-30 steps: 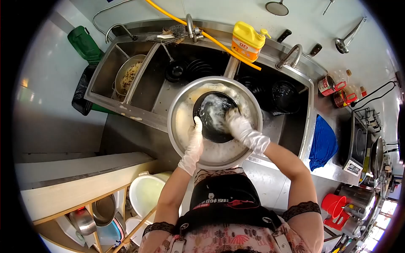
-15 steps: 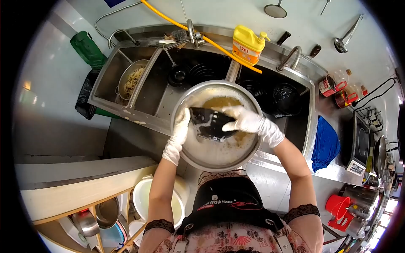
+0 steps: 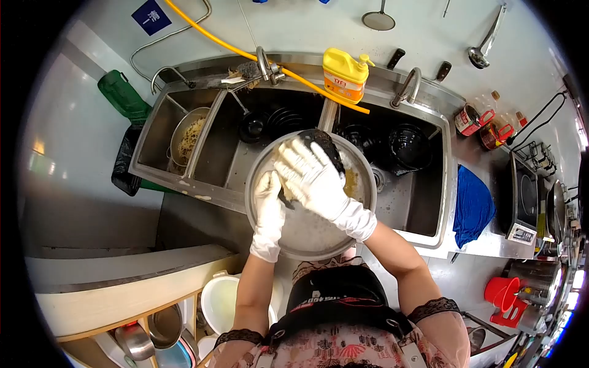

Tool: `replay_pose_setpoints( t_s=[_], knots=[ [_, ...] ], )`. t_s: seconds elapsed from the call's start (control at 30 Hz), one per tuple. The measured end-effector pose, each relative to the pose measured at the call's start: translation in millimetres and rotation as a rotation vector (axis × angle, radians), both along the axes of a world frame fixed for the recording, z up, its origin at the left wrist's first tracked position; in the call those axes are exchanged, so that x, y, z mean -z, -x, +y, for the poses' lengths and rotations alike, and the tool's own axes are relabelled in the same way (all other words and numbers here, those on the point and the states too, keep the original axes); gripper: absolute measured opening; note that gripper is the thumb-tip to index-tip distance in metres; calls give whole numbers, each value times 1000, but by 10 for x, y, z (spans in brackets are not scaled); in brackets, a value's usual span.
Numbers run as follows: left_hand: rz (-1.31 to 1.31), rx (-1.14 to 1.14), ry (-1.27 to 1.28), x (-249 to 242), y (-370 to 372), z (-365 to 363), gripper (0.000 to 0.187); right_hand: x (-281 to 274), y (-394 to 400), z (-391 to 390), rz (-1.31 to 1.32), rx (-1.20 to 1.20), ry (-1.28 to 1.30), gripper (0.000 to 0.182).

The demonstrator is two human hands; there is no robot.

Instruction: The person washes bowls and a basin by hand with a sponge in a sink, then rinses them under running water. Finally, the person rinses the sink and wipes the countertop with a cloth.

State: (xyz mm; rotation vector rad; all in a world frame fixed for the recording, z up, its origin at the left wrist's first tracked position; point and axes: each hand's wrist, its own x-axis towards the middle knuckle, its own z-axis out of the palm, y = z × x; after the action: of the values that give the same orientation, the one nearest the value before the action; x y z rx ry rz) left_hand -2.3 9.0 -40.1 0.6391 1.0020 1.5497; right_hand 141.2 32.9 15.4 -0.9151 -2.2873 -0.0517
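Note:
A black bowl (image 3: 325, 147) is held tilted over a wide steel basin (image 3: 372, 202) of cloudy, sudsy water (image 3: 310, 233). White gloves cover both hands. My left hand (image 3: 269, 205) grips the bowl's near left edge, its fingers partly hidden behind my right hand. Spread flat across the bowl, my right hand (image 3: 314, 181) touches its surface with fingers apart and covers most of it. Bits of yellowish residue show in the basin beside the bowl.
Behind the basin, the sink (image 3: 288, 101) holds black bowls (image 3: 410, 147) and a ladle (image 3: 251, 126). A pot of food scraps (image 3: 193, 138) sits in the left compartment. A yellow detergent jug (image 3: 345, 76) and hose (image 3: 294, 75) are at the back; a white bucket (image 3: 224, 300) stands lower left.
My right hand has moved left and now lies flat over the bowl instead of holding its right side. The bowl has turned more upright. The view has shifted slightly.

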Motion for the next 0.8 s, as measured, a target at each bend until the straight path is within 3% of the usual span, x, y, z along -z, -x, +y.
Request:
replay_pose_setpoints(
  t_s=[0.1,0.13,0.17,0.23,0.3,0.37,0.43,0.53,0.63,0.67,0.7,0.77,0.8],
  knots=[
    [65,-14,-159,345,299,-60,26,-26,-281,292,396,-65,319,36],
    [-126,14,-139,90,235,-98,29,123,-385,436,768,-282,621,33],
    [-317,45,-119,-176,171,-136,32,201,-532,507,813,-357,709,35],
    [-404,47,-99,-136,227,-105,37,256,-645,396,859,-324,715,37],
    [-618,15,33,-152,169,-45,44,301,-612,132,792,-147,570,40],
    [-567,-27,13,-107,74,-11,47,393,-492,-155,699,-14,395,45],
    [-745,78,28,-195,-15,-29,45,556,-362,-340,488,98,194,45],
    [-712,93,86,-339,-168,-57,43,399,-149,-452,17,132,136,50],
    [-437,-70,68,-288,-380,-187,18,14,-27,-210,39,124,85,46],
    [-389,-32,-11,-225,-384,-210,10,0,-20,-81,41,145,61,44],
    [-388,-30,-8,-156,-374,-236,10,4,-66,35,134,105,72,42],
    [-257,-86,29,-29,-296,-252,10,14,-267,164,673,-87,514,42],
    [-281,-85,7,-1,-261,-250,14,-39,-399,173,664,-83,457,40]
  ],
)
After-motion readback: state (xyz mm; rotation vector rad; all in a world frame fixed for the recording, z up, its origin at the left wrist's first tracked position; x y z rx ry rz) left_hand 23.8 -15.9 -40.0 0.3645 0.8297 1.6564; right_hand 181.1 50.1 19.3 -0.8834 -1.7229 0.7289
